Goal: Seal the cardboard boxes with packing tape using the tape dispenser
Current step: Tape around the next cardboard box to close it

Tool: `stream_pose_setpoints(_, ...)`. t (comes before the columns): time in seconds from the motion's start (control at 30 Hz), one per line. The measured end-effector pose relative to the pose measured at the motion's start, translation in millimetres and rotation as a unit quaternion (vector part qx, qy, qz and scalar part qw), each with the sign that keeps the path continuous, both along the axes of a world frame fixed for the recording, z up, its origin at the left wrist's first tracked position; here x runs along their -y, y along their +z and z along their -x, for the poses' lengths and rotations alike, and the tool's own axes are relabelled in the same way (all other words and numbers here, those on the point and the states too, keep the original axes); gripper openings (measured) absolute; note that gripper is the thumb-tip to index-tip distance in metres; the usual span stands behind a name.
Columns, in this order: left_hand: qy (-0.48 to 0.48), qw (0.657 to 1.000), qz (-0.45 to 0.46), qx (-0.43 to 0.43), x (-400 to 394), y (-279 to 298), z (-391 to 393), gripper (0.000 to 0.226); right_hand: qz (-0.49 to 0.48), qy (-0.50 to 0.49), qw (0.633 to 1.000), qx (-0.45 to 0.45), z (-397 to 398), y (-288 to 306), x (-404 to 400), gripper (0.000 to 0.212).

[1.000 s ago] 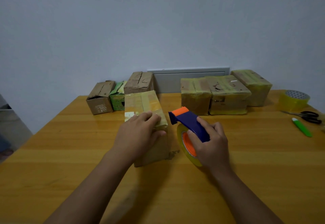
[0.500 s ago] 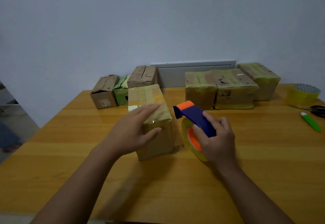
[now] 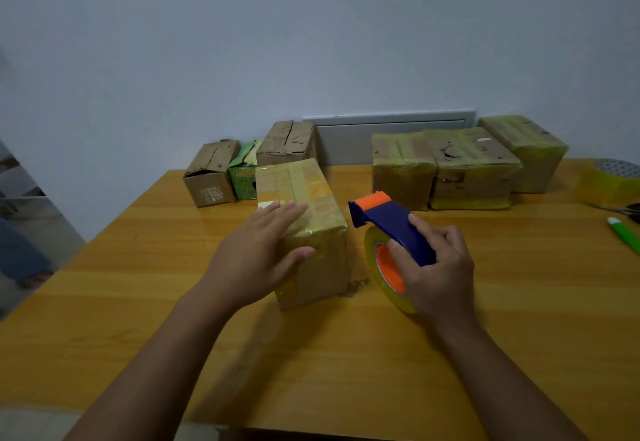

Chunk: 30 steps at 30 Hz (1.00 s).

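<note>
the box [image 3: 304,219] sits mid-table [image 3: 519,302], already wrapped in yellowish tape on top and down the near end. its long axis runs away from the person, slightly slanted left to right coming nearer. left hand [image 3: 256,253] lies flat on the box's top near corner, fingers straight and together, thumb spread down over the near face; pressing or smoothing, not gripping.

the dispenser [image 3: 391,233] is just right of the box, not touching it as far as can be told. right hand [image 3: 436,274] is wrapped round its blue handle, fingers curled over the top; the tape roll [image 3: 384,267] stands on edge by the table. its orange nose points away from the person and to the left, towards the box's far right edge. so the box lies left of the grip, and the dispenser's line runs roughly parallel to the box's long axis.

judgement: this box looks near done. the right hand holds the tool, so it makes any further tape pass; the left is the nearer one to steady or shift the box.

three taped boxes [image 3: 464,167] stand at the back right. untaped ones [image 3: 287,143] and a green pack [image 3: 244,170] stand back left, well apart from both hands. a spare roll [image 3: 613,177] and a green knife [image 3: 623,233] lie far right.
</note>
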<state>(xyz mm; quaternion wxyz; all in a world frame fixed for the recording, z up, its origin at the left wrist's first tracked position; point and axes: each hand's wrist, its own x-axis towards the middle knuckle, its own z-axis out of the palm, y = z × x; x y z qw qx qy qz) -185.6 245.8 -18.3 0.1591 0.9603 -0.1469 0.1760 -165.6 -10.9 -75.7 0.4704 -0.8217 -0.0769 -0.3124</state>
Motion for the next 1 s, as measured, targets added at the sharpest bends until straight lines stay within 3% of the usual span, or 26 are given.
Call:
stream_pose_setpoints(0.1, -0.037, 0.988, 0.152, -0.017, -14.2, -2.7, 1.8, 0.065, 0.001, 0.000, 1.000, 0.001, 0.9, 0.4, 0.4, 0.058)
stream_pose_setpoints(0.17, -0.043, 0.983, 0.174, 0.028, -21.7, -11.4, 3.4, 0.052, 0.002, 0.000, 1.000, 0.004, 1.2, 0.9, -0.1, 0.057)
stream_pose_setpoints(0.3, 0.000, 0.985, 0.153, 0.081, -11.7, -18.1, 2.5, 0.052, 0.004, -0.002, 1.000, 0.000, -0.3, 0.6, -0.6, 0.057)
stream_pose_setpoints(0.47, -0.023, 0.992, 0.120, 0.043, -15.5, -11.4, 3.0, 0.054, 0.002, -0.006, 1.000, -0.001, 0.7, 0.6, -0.9, 0.057)
stream_pose_setpoints(0.63, 0.006, 0.995, 0.053, 0.082, -3.3, -11.2, 5.4, 0.056, 0.002, -0.009, 1.000, -0.004, -1.0, 0.2, -1.5, 0.056)
stream_pose_setpoints(0.77, -0.028, 0.998, 0.064, -0.003, -12.2, -6.1, 3.4, 0.067, 0.001, -0.009, 1.000, 0.002, 1.3, 1.3, -1.2, 0.062)
stream_pose_setpoints(1.0, -0.065, 0.991, 0.118, 0.008, -23.5, -2.0, -7.5, 0.062, 0.002, -0.014, 1.000, -0.007, 0.1, 0.1, 0.0, 0.056)
